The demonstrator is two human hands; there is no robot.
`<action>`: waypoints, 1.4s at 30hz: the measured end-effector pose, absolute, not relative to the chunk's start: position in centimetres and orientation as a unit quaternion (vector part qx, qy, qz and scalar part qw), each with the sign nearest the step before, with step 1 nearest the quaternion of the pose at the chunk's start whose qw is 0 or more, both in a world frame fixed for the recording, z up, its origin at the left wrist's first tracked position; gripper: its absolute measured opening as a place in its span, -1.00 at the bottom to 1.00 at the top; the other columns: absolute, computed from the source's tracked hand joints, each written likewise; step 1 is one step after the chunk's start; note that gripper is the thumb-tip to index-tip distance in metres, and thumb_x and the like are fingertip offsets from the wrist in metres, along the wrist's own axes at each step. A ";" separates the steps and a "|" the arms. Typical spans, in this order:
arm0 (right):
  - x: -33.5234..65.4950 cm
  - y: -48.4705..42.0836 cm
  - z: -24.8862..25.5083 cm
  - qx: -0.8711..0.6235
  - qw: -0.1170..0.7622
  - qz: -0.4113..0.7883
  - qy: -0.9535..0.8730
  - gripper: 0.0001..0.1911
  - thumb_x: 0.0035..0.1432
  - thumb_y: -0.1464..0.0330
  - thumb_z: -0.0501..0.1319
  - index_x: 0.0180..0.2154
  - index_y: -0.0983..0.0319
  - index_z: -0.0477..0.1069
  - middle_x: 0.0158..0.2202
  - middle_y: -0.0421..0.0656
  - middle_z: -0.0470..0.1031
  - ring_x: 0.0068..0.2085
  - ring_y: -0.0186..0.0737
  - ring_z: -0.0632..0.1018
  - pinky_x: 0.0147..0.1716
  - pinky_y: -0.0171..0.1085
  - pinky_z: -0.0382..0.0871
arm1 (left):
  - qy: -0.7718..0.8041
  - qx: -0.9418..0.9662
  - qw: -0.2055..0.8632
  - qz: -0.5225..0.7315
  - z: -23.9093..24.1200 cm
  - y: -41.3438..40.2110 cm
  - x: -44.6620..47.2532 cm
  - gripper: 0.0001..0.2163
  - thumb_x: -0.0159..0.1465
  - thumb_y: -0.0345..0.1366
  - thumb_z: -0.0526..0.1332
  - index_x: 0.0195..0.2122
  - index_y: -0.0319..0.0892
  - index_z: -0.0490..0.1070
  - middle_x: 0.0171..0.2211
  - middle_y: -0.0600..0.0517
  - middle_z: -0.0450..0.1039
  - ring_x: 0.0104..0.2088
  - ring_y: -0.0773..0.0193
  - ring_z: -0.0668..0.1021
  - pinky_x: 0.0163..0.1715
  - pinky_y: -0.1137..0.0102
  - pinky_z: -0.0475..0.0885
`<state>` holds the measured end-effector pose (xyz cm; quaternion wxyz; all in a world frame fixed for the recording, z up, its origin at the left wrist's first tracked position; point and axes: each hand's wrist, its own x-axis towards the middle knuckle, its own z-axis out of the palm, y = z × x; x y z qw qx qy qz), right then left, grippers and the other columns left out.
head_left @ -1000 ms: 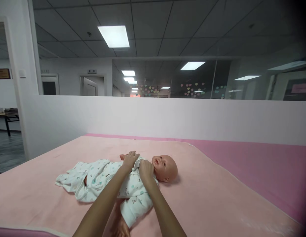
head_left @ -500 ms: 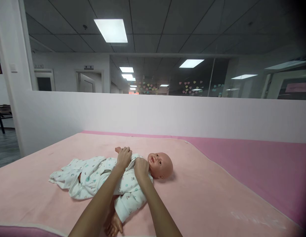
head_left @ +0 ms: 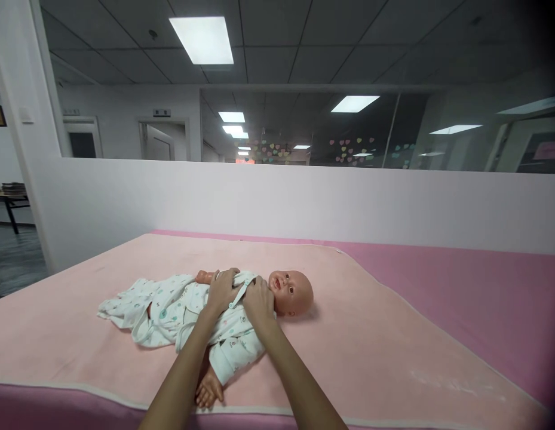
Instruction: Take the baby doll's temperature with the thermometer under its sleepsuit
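A baby doll lies on its back on a pale pink blanket, head to the right. It wears a white romper with small coloured prints. My left hand rests on the doll's chest with its fingers curled into the romper's front near the collar. Close beside it, my right hand pinches the cloth just below the doll's chin. One bare doll hand sticks out of a sleeve near the blanket's front edge.
The blanket lies on a darker pink mattress that runs on to the right. Behind it stands a low white partition wall with glass above. At the far left a table stands in an open room.
The view has tilted a little, so the doll sits slightly higher and more of the front edge shows. Both hands stay on the romper at the chest, the left fingers curling tighter into the cloth.
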<state>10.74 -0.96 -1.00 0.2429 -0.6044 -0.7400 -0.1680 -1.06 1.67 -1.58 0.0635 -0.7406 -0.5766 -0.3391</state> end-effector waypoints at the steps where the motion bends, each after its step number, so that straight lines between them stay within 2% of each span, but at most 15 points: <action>1: 11.2 -1.4 -1.2 -0.594 0.255 -0.180 -0.742 -0.77 0.08 0.57 0.00 -0.28 0.32 0.38 -0.26 0.03 0.40 -0.24 -0.16 0.43 -0.43 -0.32 0.29 | -0.572 -0.744 0.050 -0.341 -1.6 1.5 -1.1 -0.74 0.20 -0.20 0.01 -0.10 -0.08 0.26 -0.15 0.05 0.42 -0.07 0.21 0.40 0.12 0.16 -0.02; 4: 12.8 -2.4 -1.3 -0.548 0.315 -0.223 -0.742 -0.76 0.07 0.56 0.00 -0.26 0.30 0.37 -0.28 -0.04 0.41 -0.26 -0.18 0.42 -0.38 -0.32 0.30 | -0.569 -0.751 0.039 -0.332 -1.8 1.1 -1.1 -0.63 0.21 -0.10 0.00 0.04 -0.03 0.19 -0.03 0.03 0.35 0.03 0.18 0.32 0.15 0.10 -0.12; 8: 16.2 -2.2 0.7 -0.455 0.436 -0.249 -0.735 -0.69 0.14 0.49 -0.04 -0.14 0.30 0.37 -0.19 -0.03 0.43 -0.13 -0.17 0.39 -0.12 -0.24 0.25 | -0.567 -0.758 0.038 -0.319 -2.2 0.8 -1.1 -0.43 0.14 0.07 0.05 0.14 -0.01 0.07 0.03 0.00 0.29 0.09 0.14 0.25 0.16 0.06 -0.16; 11: 19.5 -0.3 2.2 -0.480 0.516 -0.168 -0.690 -0.67 0.16 0.41 -0.07 -0.16 0.32 0.40 -0.17 -0.01 0.44 -0.09 -0.16 0.38 -0.04 -0.20 0.20 | -0.573 -0.755 0.033 -0.318 -2.3 1.0 -1.0 -0.37 0.08 0.14 0.08 0.12 -0.03 0.11 0.05 -0.02 0.27 0.10 0.11 0.24 0.16 0.06 -0.17; 13: 21.6 1.2 2.2 -0.530 0.550 -0.068 -0.642 -0.66 0.14 0.30 -0.04 -0.18 0.31 0.41 -0.16 -0.02 0.45 -0.08 -0.13 0.39 -0.03 -0.15 0.21 | -0.578 -0.751 0.030 -0.316 -2.3 1.1 -1.0 -0.37 0.07 0.14 0.10 0.11 -0.04 0.14 0.05 -0.03 0.26 0.11 0.09 0.23 0.16 0.06 -0.17; 15: 23.3 2.4 1.5 -0.550 0.539 0.060 -0.635 -0.62 0.11 0.20 -0.01 -0.17 0.26 0.41 -0.15 -0.06 0.46 -0.09 -0.14 0.41 -0.05 -0.16 0.24 | -0.582 -0.750 0.029 -0.313 -2.2 1.2 -1.1 -0.39 0.08 0.12 0.10 0.11 -0.04 0.14 0.05 -0.02 0.26 0.11 0.09 0.23 0.17 0.06 -0.17; 17: 24.4 3.0 0.8 -0.527 0.538 0.137 -0.643 -0.61 0.08 0.14 0.02 -0.19 0.22 0.43 -0.14 -0.11 0.46 -0.09 -0.16 0.42 -0.05 -0.19 0.24 | -0.585 -0.749 0.027 -0.309 -2.2 1.3 -1.1 -0.41 0.09 0.09 0.10 0.10 -0.03 0.14 0.05 -0.01 0.26 0.11 0.10 0.23 0.17 0.07 -0.16; 22: 25.2 2.7 0.7 -0.463 0.588 0.211 -0.628 -0.53 0.06 0.02 0.01 -0.48 0.24 0.48 -0.35 -0.09 0.47 -0.22 -0.19 0.46 -0.11 -0.22 0.26 | -0.583 -0.749 0.012 -0.315 -1.9 1.1 -1.1 -0.41 0.07 0.10 0.12 0.09 -0.01 0.16 0.07 0.01 0.24 0.12 0.12 0.22 0.17 0.07 -0.18; 25: 25.3 2.5 1.0 -0.450 0.603 0.235 -0.615 -0.55 -0.03 0.01 0.11 -0.55 0.25 0.47 -0.41 -0.11 0.45 -0.27 -0.20 0.46 -0.16 -0.23 0.29 | -0.576 -0.749 0.004 -0.327 -1.6 0.7 -1.0 -0.39 0.05 0.12 0.12 0.10 0.00 0.14 0.08 0.01 0.23 0.13 0.12 0.20 0.17 0.07 -0.19; 29: 25.5 2.4 1.1 -0.432 0.602 0.237 -0.628 -0.67 -0.13 0.09 0.19 -0.53 0.23 0.48 -0.19 -0.08 0.45 -0.11 -0.15 0.43 -0.07 -0.20 0.26 | -0.573 -0.749 -0.002 -0.333 -1.3 0.2 -1.0 -0.38 0.04 0.14 0.13 0.09 0.00 0.16 0.07 0.00 0.23 0.12 0.13 0.20 0.17 0.09 -0.17; 31: 25.5 2.2 1.2 -0.426 0.598 0.261 -0.627 -0.69 -0.11 0.14 0.17 -0.39 0.20 0.51 -0.08 -0.11 0.42 -0.01 -0.14 0.38 0.01 -0.19 0.21 | -0.575 -0.748 -0.001 -0.332 -1.3 0.2 -1.0 -0.39 0.04 0.14 0.12 0.09 0.00 0.17 0.07 0.00 0.23 0.12 0.13 0.21 0.17 0.10 -0.17; 33: 25.5 1.7 1.4 -0.417 0.584 0.306 -0.626 -0.64 -0.08 0.17 0.16 -0.22 0.16 0.47 -0.02 -0.14 0.40 0.04 -0.15 0.36 0.03 -0.18 0.20 | -0.577 -0.747 0.000 -0.331 -1.5 0.4 -1.1 -0.39 0.05 0.13 0.12 0.09 0.00 0.16 0.08 0.00 0.23 0.12 0.13 0.21 0.17 0.10 -0.18; 35: 25.4 1.2 1.6 -0.395 0.561 0.357 -0.634 -0.60 -0.04 0.14 0.14 -0.18 0.17 0.46 -0.02 -0.13 0.41 0.03 -0.14 0.37 0.03 -0.18 0.21 | -0.578 -0.746 0.003 -0.330 -1.6 0.6 -1.1 -0.39 0.05 0.13 0.13 0.10 -0.01 0.16 0.08 0.00 0.23 0.12 0.12 0.21 0.17 0.10 -0.18; 39: 25.2 0.5 1.9 -0.374 0.546 0.399 -0.635 -0.51 -0.02 -0.02 0.10 -0.38 0.25 0.54 -0.18 -0.07 0.51 -0.02 -0.08 0.42 0.04 -0.17 0.21 | -0.578 -0.747 0.004 -0.329 -1.8 0.8 -1.1 -0.40 0.05 0.12 0.13 0.09 0.00 0.16 0.08 0.00 0.22 0.12 0.11 0.21 0.17 0.09 -0.19; 42: 25.1 0.6 1.8 -0.386 0.556 0.397 -0.620 -0.46 -0.03 -0.06 0.10 -0.41 0.27 0.54 -0.23 -0.04 0.53 -0.04 -0.05 0.44 0.04 -0.13 0.22 | -0.575 -0.748 -0.002 -0.331 -1.7 0.7 -1.1 -0.40 0.05 0.12 0.13 0.09 0.00 0.16 0.09 0.00 0.22 0.13 0.11 0.20 0.17 0.09 -0.19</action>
